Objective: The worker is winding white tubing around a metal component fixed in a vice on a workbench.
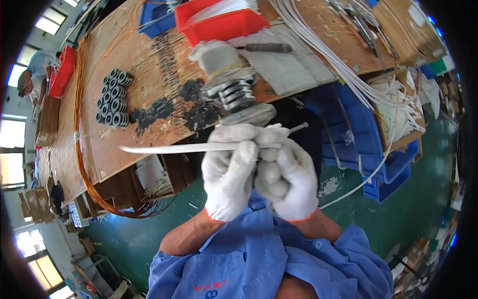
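Observation:
Both hands wear white knit gloves with orange cuffs and meet in front of my chest. My left hand [229, 169] pinches a long, narrow white strip [174, 148] between thumb and fingers; its tapered end points left. My right hand [289, 174] is closed close beside it, fingers curled around the strip's right part, which is mostly hidden. From the top of the right hand a thin pale rod-like end [298, 127] sticks out; I cannot tell whether it belongs to the strip. Just beyond the hands, a stack of dark and silvery rings [235, 94] sits by a cloth-wrapped piece [214, 60] at the table edge.
Several black rings [114, 98] stand grouped on the worn wooden table [142, 65]. Behind are a red bin [214, 31] and a dark-handled tool [269, 48]. White tubing [323, 50] trails right towards a blue crate [343, 129]. Copper-coloured wire [78, 114] hangs over the left side.

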`<state>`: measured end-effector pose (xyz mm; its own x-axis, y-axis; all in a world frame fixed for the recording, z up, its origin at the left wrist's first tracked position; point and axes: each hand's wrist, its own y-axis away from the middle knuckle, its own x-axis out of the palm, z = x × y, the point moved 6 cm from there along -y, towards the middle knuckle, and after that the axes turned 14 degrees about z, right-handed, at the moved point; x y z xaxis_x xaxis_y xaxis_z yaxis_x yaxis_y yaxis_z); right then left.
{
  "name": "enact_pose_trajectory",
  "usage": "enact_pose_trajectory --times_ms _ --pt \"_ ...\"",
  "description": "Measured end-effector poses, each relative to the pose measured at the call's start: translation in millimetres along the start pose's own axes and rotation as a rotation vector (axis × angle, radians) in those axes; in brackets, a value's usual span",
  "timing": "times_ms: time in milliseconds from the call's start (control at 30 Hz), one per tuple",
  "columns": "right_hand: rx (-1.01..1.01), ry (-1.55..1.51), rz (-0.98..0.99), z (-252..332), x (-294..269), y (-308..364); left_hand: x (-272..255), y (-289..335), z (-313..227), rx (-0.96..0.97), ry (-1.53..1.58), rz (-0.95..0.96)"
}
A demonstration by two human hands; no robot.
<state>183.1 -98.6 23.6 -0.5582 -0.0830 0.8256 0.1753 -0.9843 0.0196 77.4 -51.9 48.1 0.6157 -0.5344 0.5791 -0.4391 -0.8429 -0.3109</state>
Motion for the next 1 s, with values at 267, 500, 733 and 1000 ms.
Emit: enact_pose_trajectory --times_ms 267,500,733,1000 --pt "0.046 0.214 -0.441 65 -209 220 17 19 58 -0.278 -0.168 -0.027" --pt "0.104 0.035 -0.57 4 -215 274 11 8 84 -0.556 -0.149 0.046" --pt "0.204 -0.024 -0.172 -9 -146 155 -11 -4 31 -0.737 -0.303 0.07" --pt "0.274 -0.245 -0.132 3 -9 -18 -69 -116 -85 0.312 -1.921 0.694"
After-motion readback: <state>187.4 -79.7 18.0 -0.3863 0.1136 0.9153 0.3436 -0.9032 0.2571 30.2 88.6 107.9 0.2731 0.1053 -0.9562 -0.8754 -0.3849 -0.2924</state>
